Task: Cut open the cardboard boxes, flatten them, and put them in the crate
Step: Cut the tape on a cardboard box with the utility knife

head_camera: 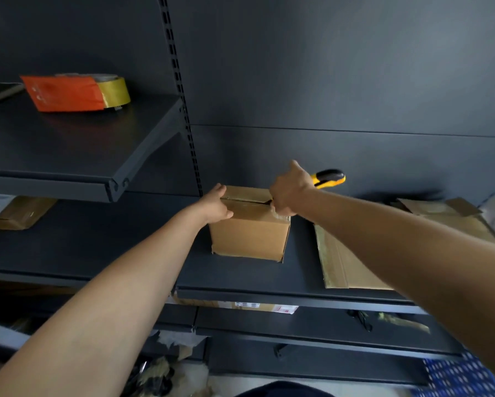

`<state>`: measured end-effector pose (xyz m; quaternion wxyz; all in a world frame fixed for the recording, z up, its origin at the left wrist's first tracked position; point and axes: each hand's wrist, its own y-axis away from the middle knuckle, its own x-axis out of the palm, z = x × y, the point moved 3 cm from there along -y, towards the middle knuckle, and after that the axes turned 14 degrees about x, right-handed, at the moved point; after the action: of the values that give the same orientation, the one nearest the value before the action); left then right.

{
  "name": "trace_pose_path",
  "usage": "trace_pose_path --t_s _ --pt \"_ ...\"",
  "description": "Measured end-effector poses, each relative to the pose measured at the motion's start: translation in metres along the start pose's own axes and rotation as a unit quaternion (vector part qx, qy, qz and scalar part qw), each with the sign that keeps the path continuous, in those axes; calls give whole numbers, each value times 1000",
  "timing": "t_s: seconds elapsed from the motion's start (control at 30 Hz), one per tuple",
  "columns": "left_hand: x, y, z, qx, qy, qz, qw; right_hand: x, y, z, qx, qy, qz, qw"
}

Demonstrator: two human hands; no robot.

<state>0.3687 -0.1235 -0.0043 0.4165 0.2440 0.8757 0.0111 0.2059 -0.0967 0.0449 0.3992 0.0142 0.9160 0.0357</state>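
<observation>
One small cardboard box (249, 236) stands upright on the dark middle shelf (297, 282), and both hands are on it, so the step in hand is cutting it open. The left hand (214, 206) clasps the box's top left edge, fingers hooked over the top and thumb on the front face, steadying it. The right hand (289, 190) is closed in a fist around a yellow and black utility knife (327, 177), whose handle sticks out behind the fist towards the back panel. The blade is mostly hidden by the fingers, but a dark tip seems to sit at the right end of the taped top seam (249, 200). Whether the tape along that seam is already slit I cannot tell, though the flaps lie closed. Just to the right on the same shelf lies a flattened box (346, 262), apart from the standing one and partly under the right forearm. Low at the right corner a blue perforated wall (458, 373) shows (most likely the crate, though only a corner is in view). The next move, as I judge it, calls for a shallow, steady run of the blade along the seam with the left fingers held clear of its line. After that the bottom tape needs the same before the box can fold flat.
</observation>
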Motion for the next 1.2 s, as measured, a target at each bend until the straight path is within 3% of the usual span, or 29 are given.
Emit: trace_pose_path --t_s 0.17,0.33,0.47,0.57,0.73,0.93,1.03,1.2 --pt "-1 -4 -1 -5 -20 7 1000 17 0 -41 33 -73 40 996" --pt "0 -5 1 -7 -17 10 1000 59 10 -73 79 -145 130 978" --pt "-1 -6 -6 -12 -69 2 998 89 30 -98 143 -152 175 962" --pt "8 -6 -30 30 -144 -28 989 104 40 -89 184 -273 202 922" --pt "45 -10 -55 121 -132 25 983 111 45 -60 206 -522 223 797" --pt "47 -15 -46 149 -142 -18 978 119 48 -42 226 -616 267 706" --pt "48 -16 -43 152 -140 -24 978 125 50 -36 209 -645 276 681" --pt "45 -13 -43 154 -110 -15 982 131 49 -37 171 -668 268 673"
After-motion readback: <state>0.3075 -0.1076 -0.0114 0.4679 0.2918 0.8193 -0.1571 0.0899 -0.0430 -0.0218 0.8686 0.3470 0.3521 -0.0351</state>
